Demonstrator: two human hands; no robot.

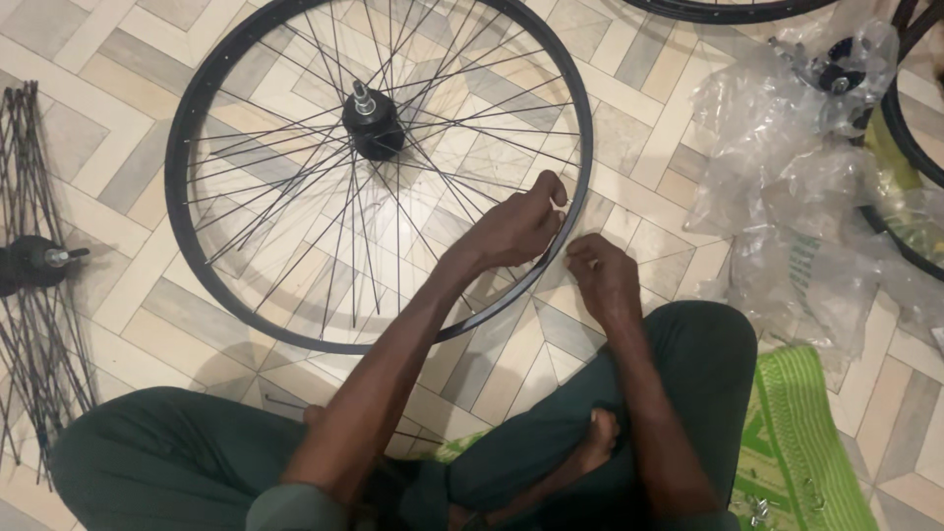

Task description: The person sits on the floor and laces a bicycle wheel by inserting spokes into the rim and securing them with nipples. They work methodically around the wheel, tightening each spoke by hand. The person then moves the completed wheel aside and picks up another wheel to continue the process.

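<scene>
The person is sitting cross-legged on the tiled floor (118,88) and is working on a bicycle wheel (379,172) lying flat in front of the knees. The step in hand looks like fixing a spoke at the rim: the left hand (516,228) is reaching over the near right part of the rim, its grip pinched together on a thin spoke end there, while the right hand (602,275) is resting just outside the rim with its fingers curled shut; whether it is holding some small part, I cannot tell. The next move probably calls for steady, fine finger work, keeping the spoke end lined up with its hole in the rim.

The wheel is showing a black rim, thin crossing spokes and a dark hub (373,123) with a metal axle. A loose spoked hub (39,261) is lying at far left, crumpled clear plastic (796,187) at right, a green mat (792,433) beside the knee.
</scene>
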